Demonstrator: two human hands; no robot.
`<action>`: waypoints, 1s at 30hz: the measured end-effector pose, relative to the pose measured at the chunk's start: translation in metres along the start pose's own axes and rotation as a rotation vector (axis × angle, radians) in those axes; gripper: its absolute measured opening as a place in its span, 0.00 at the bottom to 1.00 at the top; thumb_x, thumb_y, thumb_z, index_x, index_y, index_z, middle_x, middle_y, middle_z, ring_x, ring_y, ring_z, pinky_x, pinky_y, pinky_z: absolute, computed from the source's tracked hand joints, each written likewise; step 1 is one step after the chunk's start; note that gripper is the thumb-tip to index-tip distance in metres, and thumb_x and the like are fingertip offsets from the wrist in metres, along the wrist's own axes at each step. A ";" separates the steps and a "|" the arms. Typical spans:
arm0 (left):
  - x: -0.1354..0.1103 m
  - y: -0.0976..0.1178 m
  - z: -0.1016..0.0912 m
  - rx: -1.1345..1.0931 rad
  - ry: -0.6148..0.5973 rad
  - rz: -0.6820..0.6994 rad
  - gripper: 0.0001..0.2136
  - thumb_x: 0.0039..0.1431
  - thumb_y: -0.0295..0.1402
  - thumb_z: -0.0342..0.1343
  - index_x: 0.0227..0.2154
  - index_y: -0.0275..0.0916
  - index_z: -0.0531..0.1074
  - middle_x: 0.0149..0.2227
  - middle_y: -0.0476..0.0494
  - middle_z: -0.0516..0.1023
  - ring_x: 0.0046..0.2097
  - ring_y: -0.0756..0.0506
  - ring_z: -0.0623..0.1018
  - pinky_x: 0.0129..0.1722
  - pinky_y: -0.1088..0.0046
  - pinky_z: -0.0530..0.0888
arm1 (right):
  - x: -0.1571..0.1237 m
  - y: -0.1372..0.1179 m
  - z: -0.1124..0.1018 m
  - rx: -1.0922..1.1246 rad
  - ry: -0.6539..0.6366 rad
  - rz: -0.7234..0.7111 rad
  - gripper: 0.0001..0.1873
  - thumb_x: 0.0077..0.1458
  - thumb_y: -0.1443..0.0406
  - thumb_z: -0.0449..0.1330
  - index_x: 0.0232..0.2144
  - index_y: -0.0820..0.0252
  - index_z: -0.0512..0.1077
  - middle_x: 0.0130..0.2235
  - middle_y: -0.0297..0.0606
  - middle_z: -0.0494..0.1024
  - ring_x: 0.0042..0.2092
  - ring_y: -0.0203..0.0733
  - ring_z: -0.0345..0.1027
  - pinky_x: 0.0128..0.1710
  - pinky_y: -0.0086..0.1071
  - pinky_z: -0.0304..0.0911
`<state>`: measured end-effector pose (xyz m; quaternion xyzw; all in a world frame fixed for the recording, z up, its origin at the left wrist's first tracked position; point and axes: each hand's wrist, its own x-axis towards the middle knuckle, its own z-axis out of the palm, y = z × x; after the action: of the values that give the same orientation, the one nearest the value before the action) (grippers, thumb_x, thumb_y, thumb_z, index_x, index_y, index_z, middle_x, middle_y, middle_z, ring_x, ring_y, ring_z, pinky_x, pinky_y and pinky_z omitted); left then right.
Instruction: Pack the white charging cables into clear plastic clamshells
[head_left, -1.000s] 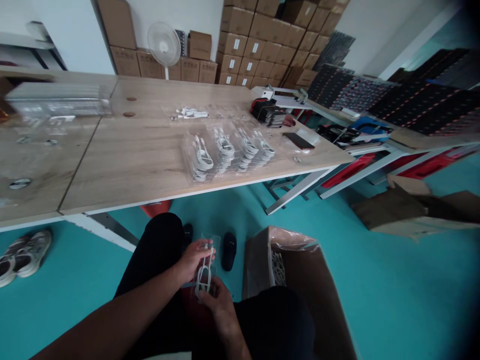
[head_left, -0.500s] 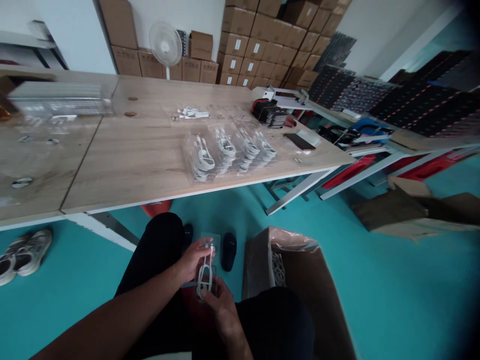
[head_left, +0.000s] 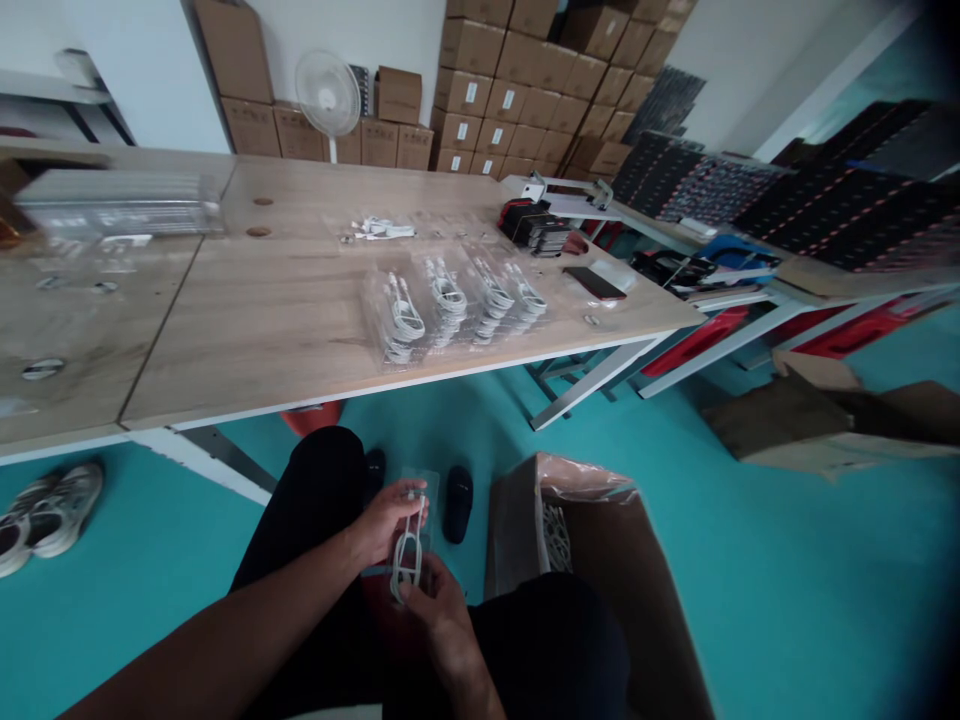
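Note:
Over my lap, my left hand (head_left: 382, 520) pinches the top end of a coiled white cable (head_left: 407, 555) that lies on a clear plastic blister tray (head_left: 427, 482). My right hand (head_left: 439, 610) grips the lower loop of the same cable from below, fingers closed. Both hands sit between my knees, above the teal floor. On the wooden table (head_left: 262, 330) ahead lie rows of clear trays filled with coiled white cables (head_left: 454, 305).
An open cardboard box (head_left: 600, 560) with a plastic liner stands at my right knee. Loose white cables (head_left: 382, 229), a stack of clear trays (head_left: 112, 200), a dark phone (head_left: 596, 283) and black items lie on the table. Stacked cartons and a fan (head_left: 328, 92) line the back wall. Sneakers (head_left: 45, 510) rest at left.
Both hands have stayed on the cable over my lap; the cable loop has shifted slightly between the fingers. The view has barely moved.

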<state>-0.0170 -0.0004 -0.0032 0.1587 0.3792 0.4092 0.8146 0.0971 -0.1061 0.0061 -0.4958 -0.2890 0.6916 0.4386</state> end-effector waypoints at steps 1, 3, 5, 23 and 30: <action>0.000 0.000 0.000 0.000 0.003 -0.002 0.18 0.42 0.28 0.67 0.39 0.36 0.72 0.30 0.46 0.76 0.28 0.51 0.75 0.30 0.75 0.70 | 0.000 0.000 0.000 -0.001 -0.002 -0.002 0.24 0.42 0.57 0.68 0.43 0.58 0.72 0.42 0.41 0.78 0.41 0.48 0.71 0.42 0.41 0.65; 0.000 -0.001 0.000 0.005 0.028 -0.008 0.18 0.43 0.28 0.67 0.39 0.36 0.72 0.30 0.46 0.76 0.28 0.51 0.75 0.31 0.75 0.70 | 0.000 0.001 -0.001 -0.005 0.009 -0.015 0.24 0.43 0.57 0.68 0.43 0.58 0.72 0.42 0.41 0.78 0.42 0.48 0.71 0.43 0.41 0.65; 0.000 -0.001 0.001 0.015 0.058 -0.016 0.19 0.43 0.28 0.66 0.41 0.37 0.72 0.31 0.46 0.76 0.29 0.51 0.75 0.32 0.74 0.71 | 0.001 0.002 -0.001 0.000 0.027 -0.024 0.24 0.43 0.58 0.68 0.43 0.58 0.72 0.41 0.41 0.79 0.42 0.48 0.71 0.44 0.41 0.64; -0.005 0.006 0.007 -0.066 0.002 -0.046 0.19 0.44 0.23 0.61 0.43 0.39 0.72 0.35 0.45 0.77 0.33 0.49 0.76 0.32 0.75 0.70 | 0.003 0.001 -0.001 0.029 0.054 -0.016 0.25 0.42 0.58 0.68 0.43 0.58 0.72 0.41 0.40 0.79 0.41 0.45 0.71 0.44 0.39 0.64; -0.006 0.004 0.007 -0.067 -0.030 -0.052 0.20 0.44 0.24 0.62 0.43 0.38 0.71 0.34 0.45 0.77 0.32 0.49 0.77 0.35 0.72 0.72 | 0.004 -0.003 0.000 -0.018 0.115 -0.026 0.23 0.45 0.53 0.65 0.42 0.59 0.73 0.40 0.40 0.79 0.41 0.47 0.72 0.43 0.39 0.66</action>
<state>-0.0163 -0.0020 0.0061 0.1277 0.3571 0.3980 0.8353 0.0978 -0.1007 0.0070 -0.5350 -0.2758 0.6535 0.4589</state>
